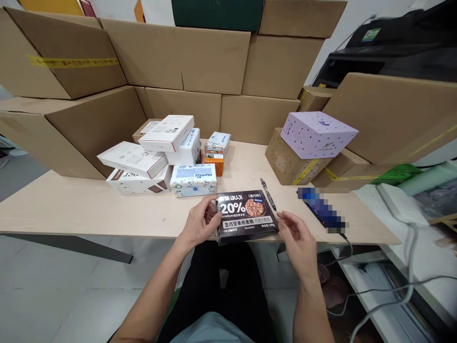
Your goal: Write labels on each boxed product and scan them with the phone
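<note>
A black snack box [246,215] printed with "20%" lies at the front edge of the light wooden table [89,207]. My left hand [202,221] is curled around the box's left end, thumb on top. My right hand [298,238] hovers just off the box's right end, fingers loosely apart, holding nothing. A black pen [268,194] lies on the table just behind the box.
White boxes [150,155], a tissue pack [193,179] and an orange carton [214,159] are piled at the back left. A lilac box [316,133] sits on a brown box at right. Cardboard cartons [200,62] wall the back. A phone with cable [323,212] lies right.
</note>
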Action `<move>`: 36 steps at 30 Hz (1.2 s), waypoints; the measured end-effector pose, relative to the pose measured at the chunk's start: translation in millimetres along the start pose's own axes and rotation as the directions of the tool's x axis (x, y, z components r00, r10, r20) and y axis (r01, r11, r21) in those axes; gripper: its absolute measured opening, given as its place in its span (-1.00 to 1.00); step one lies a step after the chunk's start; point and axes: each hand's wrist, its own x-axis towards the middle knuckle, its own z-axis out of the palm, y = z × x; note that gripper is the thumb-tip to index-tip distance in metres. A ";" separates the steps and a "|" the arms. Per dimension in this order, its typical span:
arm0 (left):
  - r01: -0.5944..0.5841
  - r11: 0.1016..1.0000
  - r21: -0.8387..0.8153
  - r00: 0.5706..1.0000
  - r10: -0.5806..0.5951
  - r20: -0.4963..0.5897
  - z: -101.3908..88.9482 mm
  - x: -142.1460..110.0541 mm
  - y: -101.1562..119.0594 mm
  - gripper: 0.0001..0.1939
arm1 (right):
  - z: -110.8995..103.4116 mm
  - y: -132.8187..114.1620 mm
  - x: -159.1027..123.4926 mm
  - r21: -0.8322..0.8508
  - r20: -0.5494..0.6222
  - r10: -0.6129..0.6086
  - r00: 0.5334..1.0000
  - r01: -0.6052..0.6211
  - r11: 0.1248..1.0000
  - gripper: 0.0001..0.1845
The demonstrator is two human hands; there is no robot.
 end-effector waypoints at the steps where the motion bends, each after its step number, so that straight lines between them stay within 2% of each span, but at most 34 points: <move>1: -0.031 0.999 0.018 0.999 0.031 -0.013 0.2 -0.3 -1.0 -0.65 | -1.6 -0.3 13.2 -0.096 -0.075 0.005 0.997 -0.012 0.995 -0.56; 2: -0.070 0.997 0.040 0.997 0.071 -0.025 0.5 -0.5 -2.0 -0.67 | -2.5 -0.5 27.7 -0.201 -0.117 -0.011 0.993 -0.013 0.979 -0.55; 3: -0.113 0.991 0.065 0.993 0.116 -0.038 0.7 -0.7 -2.9 -0.69 | -2.3 -0.6 42.7 -0.318 -0.089 -0.033 0.996 0.003 0.948 -0.55; 6: -0.232 0.965 0.122 0.969 0.240 -0.056 1.1 -1.0 -5.0 -0.73 | 4.8 -2.1 81.3 -0.639 0.093 -0.022 0.995 0.077 0.765 -0.54; 9: -0.292 0.944 0.154 0.952 0.302 -0.043 0.7 -0.7 -5.0 -0.74 | 17.3 -4.3 99.1 -0.781 0.186 0.081 0.979 0.098 0.617 -0.60; 11: -0.294 0.940 0.173 0.954 0.301 -0.016 -0.1 -0.5 -3.8 -0.72 | 24.2 -3.7 100.0 -0.790 0.195 0.118 0.974 0.085 0.608 -0.67; 15: -0.241 0.947 0.214 0.971 0.236 0.045 -2.1 -0.2 -0.5 -0.65 | 29.4 2.6 94.0 -0.622 0.084 0.046 0.995 0.016 0.783 -0.73; 18: -0.214 0.946 0.242 0.976 0.199 0.086 -3.2 -0.1 1.1 -0.61 | 29.0 2.6 92.8 -0.518 -0.028 -0.002 1.000 -0.013 0.855 -0.71; 19: -0.209 0.946 0.249 0.977 0.191 0.095 -3.3 0.0 1.5 -0.60 | 28.8 0.0 93.0 -0.454 -0.072 -0.011 0.997 -0.022 0.891 -0.69; 21: -0.194 0.944 0.267 0.979 0.170 0.109 -3.4 0.3 2.1 -0.60 | 28.8 -9.2 93.5 -0.176 -0.173 -0.005 0.985 -0.026 0.984 -0.66; 22: -0.184 0.943 0.276 0.981 0.158 0.116 -3.4 0.5 2.4 -0.59 | 29.2 -15.4 93.5 0.012 -0.207 0.012 0.978 -0.010 1.000 -0.65; 24: -0.163 0.943 0.290 0.983 0.131 0.125 -3.1 1.0 3.1 -0.58 | 31.5 -28.9 92.8 0.337 -0.202 0.040 0.979 0.032 0.941 -0.65; 26: -0.141 0.944 0.298 0.985 0.105 0.134 -2.7 1.4 3.3 -0.57 | 35.6 -40.7 91.2 0.474 -0.102 0.016 0.995 0.034 0.880 -0.70; 28: -0.122 0.945 0.303 0.986 0.081 0.144 -2.3 1.7 3.2 -0.56 | 41.0 -48.1 89.0 0.493 0.038 -0.025 0.999 0.003 0.870 -0.76; 31: -0.098 0.948 0.304 0.986 0.052 0.155 -1.9 2.0 2.6 -0.56 | 48.3 -50.1 85.5 0.381 0.217 -0.056 0.975 -0.031 0.924 -0.75; 36: -0.079 0.956 0.281 0.987 0.036 0.156 -2.0 2.5 3.4 -0.56 | 50.9 -44.2 81.7 0.211 0.270 -0.089 0.959 0.032 0.977 -0.68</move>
